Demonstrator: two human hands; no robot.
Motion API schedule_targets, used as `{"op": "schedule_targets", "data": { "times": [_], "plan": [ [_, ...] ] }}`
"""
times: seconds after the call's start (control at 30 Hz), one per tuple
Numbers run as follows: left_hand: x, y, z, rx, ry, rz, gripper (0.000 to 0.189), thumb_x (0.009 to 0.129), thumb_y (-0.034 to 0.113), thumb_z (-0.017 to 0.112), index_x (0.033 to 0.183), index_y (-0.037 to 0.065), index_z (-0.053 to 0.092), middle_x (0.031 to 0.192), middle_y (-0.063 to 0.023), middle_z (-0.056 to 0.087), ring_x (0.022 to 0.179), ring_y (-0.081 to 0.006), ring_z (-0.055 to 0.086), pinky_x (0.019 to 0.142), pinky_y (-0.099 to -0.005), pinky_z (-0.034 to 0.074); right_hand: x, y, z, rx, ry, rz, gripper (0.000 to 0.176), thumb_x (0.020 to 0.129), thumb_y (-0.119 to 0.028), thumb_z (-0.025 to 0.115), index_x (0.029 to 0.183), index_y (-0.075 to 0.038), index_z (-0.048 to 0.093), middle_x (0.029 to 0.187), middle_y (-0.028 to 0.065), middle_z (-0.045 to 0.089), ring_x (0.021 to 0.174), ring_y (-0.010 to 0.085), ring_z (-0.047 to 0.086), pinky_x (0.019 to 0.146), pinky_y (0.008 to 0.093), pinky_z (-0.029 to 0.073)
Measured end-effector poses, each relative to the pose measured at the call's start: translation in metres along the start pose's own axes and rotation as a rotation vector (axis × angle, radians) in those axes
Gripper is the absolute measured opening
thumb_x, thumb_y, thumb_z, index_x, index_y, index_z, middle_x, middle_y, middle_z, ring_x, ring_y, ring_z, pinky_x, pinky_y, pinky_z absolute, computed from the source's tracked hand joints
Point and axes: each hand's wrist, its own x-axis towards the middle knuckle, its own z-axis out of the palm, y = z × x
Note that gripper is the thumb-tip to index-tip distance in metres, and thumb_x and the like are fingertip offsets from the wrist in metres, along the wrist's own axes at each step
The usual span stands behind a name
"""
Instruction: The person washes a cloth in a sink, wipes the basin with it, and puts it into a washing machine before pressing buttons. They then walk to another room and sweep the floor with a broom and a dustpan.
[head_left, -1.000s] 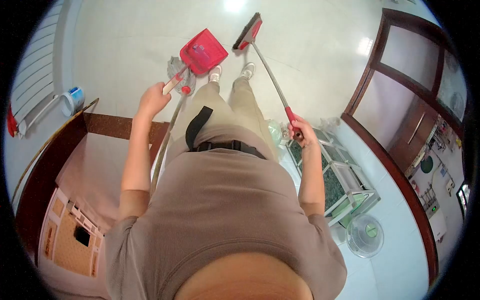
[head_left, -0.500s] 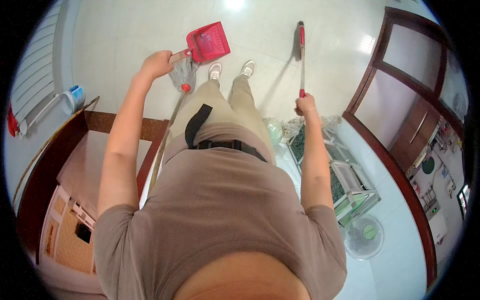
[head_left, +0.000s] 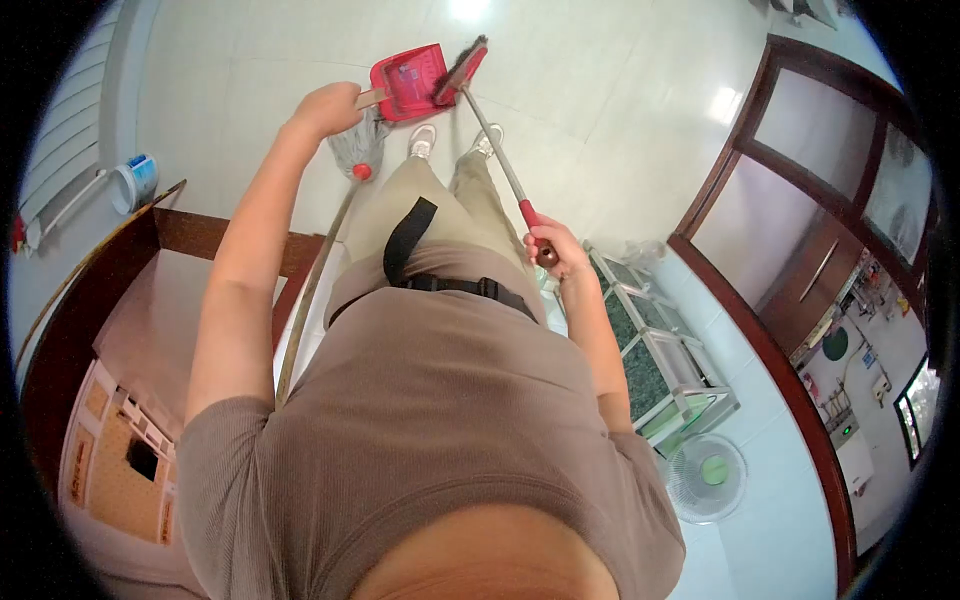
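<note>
My left hand (head_left: 328, 110) is closed round the wooden handle of a red dustpan (head_left: 405, 85), whose open side faces right over the pale floor. My right hand (head_left: 558, 246) grips the red end of a broom handle. The broom (head_left: 497, 147) slants up and left, and its dark-bristled red head is at the dustpan's right edge, overlapping it in view. Just below the dustpan handle are the grey strands of a mop (head_left: 357, 150) with a red collar. The mop's pole runs down along my left side.
My shoes (head_left: 422, 141) stand just below the dustpan. On the right are a metal-framed rack (head_left: 655, 345), a fan (head_left: 706, 478) and a dark-framed door (head_left: 800, 190). A white bucket (head_left: 134, 185) and brown wooden frame (head_left: 235, 236) are on the left.
The broom has swung left from the right side, bringing its head to the dustpan. My right hand has moved left and down. The dustpan has shifted only slightly.
</note>
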Motion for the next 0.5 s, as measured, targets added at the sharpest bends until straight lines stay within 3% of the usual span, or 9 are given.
{"op": "schedule_targets", "data": {
  "times": [0.07,0.2,0.3,0.33,0.4,0.5],
  "plan": [
    [-0.001,0.001,-0.001,-0.004,0.002,-0.015,0.021,0.067,0.016,0.053,0.082,0.003,0.058,0.084,-0.0189,0.06,0.081,-0.0349,0.057,0.071,-0.0434,0.045,-0.014,-0.002,-0.013,0.369,-0.128,0.006,0.039,0.078,-0.009,0.055,0.115,-0.002,0.044,0.069,0.0051,0.053,0.05,0.0123,0.049,0.042,0.025,0.042],
    [0.002,-0.009,0.005,-0.007,0.008,-0.004,0.021,0.067,0.017,0.052,0.082,0.003,0.059,0.084,-0.0185,0.06,0.082,-0.0346,0.058,0.071,-0.0435,0.045,-0.038,-0.024,-0.018,0.325,-0.123,-0.004,0.043,0.078,-0.01,0.054,0.118,-0.001,0.041,0.068,0.0052,0.052,0.05,0.0123,0.049,0.043,0.0252,0.043],
    [-0.007,-0.016,0.008,-0.006,0.004,0.001,0.021,0.068,0.017,0.053,0.083,0.003,0.059,0.084,-0.0183,0.06,0.082,-0.0344,0.058,0.071,-0.0434,0.045,-0.039,-0.046,-0.013,-0.098,0.166,-0.097,0.047,0.072,0.0,0.05,0.118,0.004,0.04,0.062,0.0076,0.051,0.045,0.0151,0.051,0.039,0.0296,0.043],
    [-0.011,-0.019,0.008,-0.004,0.004,0.009,0.021,0.068,0.016,0.053,0.083,0.003,0.059,0.083,-0.0181,0.06,0.081,-0.0345,0.058,0.071,-0.0431,0.045,-0.034,-0.055,-0.007,-0.104,0.162,-0.095,0.047,0.072,0.0,0.05,0.118,0.004,0.04,0.062,0.0076,0.051,0.045,0.0151,0.051,0.039,0.0296,0.043],
    [-0.015,-0.032,0.011,-0.052,0.018,-0.015,0.021,0.067,0.016,0.053,0.082,0.003,0.059,0.083,-0.0183,0.06,0.08,-0.0344,0.058,0.071,-0.0428,0.045,-0.016,-0.076,0.003,-0.458,0.305,-0.161,0.05,0.072,0.0,0.048,0.12,0.004,0.038,0.059,0.0082,0.05,0.041,0.0145,0.049,0.034,0.0271,0.038],
    [-0.023,-0.042,0.01,-0.117,0.017,-0.062,0.02,0.067,0.015,0.054,0.082,0.002,0.058,0.082,-0.0189,0.06,0.079,-0.0336,0.058,0.071,-0.042,0.045,0.052,-0.092,-0.005,-0.744,0.418,-0.228,0.042,0.069,-0.001,0.048,0.111,0.005,0.043,0.06,0.0105,0.052,0.045,0.0222,0.055,0.038,0.0331,0.043]
  ]
}}
